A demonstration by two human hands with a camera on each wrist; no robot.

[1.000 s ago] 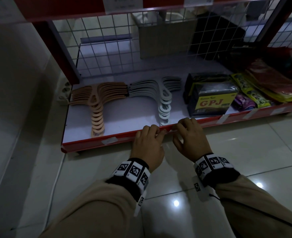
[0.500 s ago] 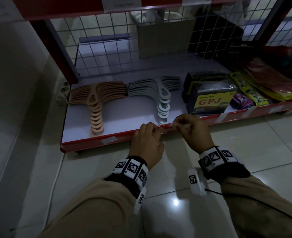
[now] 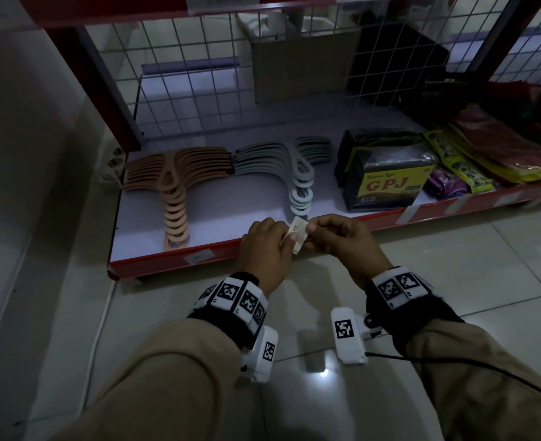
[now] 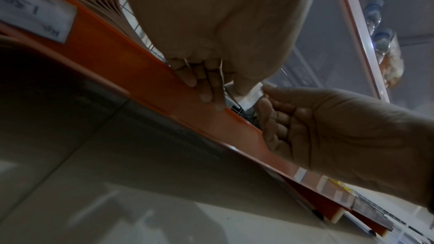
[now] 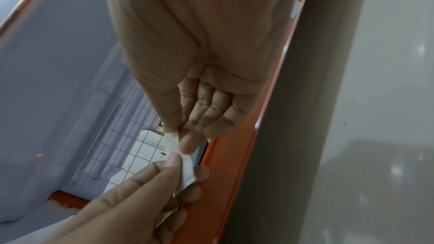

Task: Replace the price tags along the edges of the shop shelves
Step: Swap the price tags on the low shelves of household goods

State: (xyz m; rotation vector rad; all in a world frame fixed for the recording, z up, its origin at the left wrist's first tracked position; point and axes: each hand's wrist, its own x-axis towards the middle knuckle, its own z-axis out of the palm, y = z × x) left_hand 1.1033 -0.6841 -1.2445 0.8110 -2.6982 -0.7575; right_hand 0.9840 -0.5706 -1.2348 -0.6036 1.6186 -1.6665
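A small white price tag (image 3: 296, 234) is held just in front of the bottom shelf's red edge strip (image 3: 173, 263). My left hand (image 3: 290, 239) pinches its lower end with the thumb on top. My right hand (image 3: 309, 231) pinches its upper end between thumb and forefinger. In the right wrist view the crumpled price tag (image 5: 186, 166) hangs between the right hand (image 5: 179, 134) and the left hand (image 5: 173, 172). In the left wrist view the price tag (image 4: 252, 96) shows behind the left fingers (image 4: 207, 88), which lie against the red edge strip (image 4: 145, 73).
Another tag (image 3: 198, 256) sits on the edge strip to the left, and more tags (image 3: 409, 214) to the right. On the shelf lie tan hangers (image 3: 173, 186), grey hangers (image 3: 298, 173), a black GPJ pack (image 3: 387, 183) and coloured packets (image 3: 501, 160). A glossy tiled floor (image 3: 453, 265) lies below.
Both hands were working at the red edge strip. The white tag is now off the strip and held up between the two hands, slightly nearer to me.
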